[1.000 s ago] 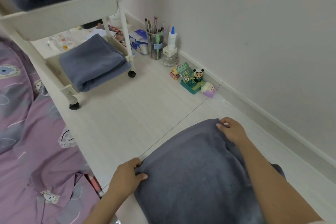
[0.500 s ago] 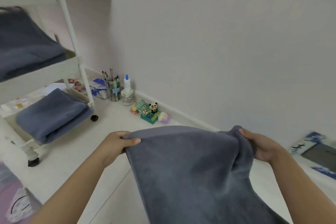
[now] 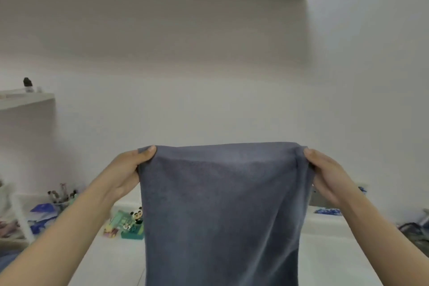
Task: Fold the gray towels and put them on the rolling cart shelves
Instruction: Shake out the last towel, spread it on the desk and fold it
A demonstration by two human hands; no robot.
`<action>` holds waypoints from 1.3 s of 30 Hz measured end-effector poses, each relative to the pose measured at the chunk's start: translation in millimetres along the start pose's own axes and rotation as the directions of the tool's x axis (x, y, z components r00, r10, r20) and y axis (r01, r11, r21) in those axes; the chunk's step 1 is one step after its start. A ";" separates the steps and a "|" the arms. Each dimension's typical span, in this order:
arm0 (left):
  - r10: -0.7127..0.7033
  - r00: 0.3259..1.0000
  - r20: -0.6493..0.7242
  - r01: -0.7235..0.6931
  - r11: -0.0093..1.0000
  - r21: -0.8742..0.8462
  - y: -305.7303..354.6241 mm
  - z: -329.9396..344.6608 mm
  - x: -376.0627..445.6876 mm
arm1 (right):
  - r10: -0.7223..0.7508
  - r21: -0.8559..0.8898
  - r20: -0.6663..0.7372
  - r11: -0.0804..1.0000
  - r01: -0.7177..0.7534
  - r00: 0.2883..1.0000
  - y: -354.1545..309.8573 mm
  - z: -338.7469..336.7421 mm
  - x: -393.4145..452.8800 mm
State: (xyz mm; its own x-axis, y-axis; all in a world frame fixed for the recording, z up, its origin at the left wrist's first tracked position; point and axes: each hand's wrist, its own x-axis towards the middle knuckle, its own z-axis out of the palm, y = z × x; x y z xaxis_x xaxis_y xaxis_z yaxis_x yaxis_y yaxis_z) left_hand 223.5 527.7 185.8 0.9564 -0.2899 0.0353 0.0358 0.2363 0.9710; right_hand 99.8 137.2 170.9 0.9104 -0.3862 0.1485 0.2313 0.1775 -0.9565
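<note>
One gray towel [image 3: 220, 211], smooth and hanging, top corners in left hand [image 3: 130, 169] and right hand [image 3: 325, 174] grip.

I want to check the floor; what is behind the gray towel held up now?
The gray towel, held by the left hand and right hand, covers the floor behind. Only the panda toy shows beside it.

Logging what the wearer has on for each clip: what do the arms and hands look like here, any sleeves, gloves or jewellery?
Both forearms are bare up to the frame edge, with no sleeves in view. The left hand and right hand are ungloved. No watch, bracelet or ring shows on the visible wrists and fingers, and no markings can be made out.
</note>
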 end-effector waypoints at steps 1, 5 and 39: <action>0.015 1.000 0.018 -0.016 1.000 0.026 5.5 2.5 2.8 | -0.065 -0.020 -0.031 0.998 0.064 0.997 -5.5 1.2 -2.6; 0.052 0.995 0.089 -0.061 0.993 0.101 18.8 4.0 4.2 | -0.213 -0.120 -0.221 0.974 0.190 0.952 -13.8 -2.3 -8.3; 0.315 0.938 -0.144 -0.191 0.816 0.546 6.5 103.9 101.4 | -0.013 -0.012 -0.310 1.000 0.009 0.951 -41.0 -79.8 68.1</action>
State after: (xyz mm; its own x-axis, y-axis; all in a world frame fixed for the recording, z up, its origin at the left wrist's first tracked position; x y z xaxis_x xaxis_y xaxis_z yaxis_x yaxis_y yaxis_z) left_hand 290.6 403.4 220.2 0.9501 -0.0642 0.3052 -0.3113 -0.2581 0.9146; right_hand 124.9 31.4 200.2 0.7566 -0.6496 0.0755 0.2359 0.1635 -0.9579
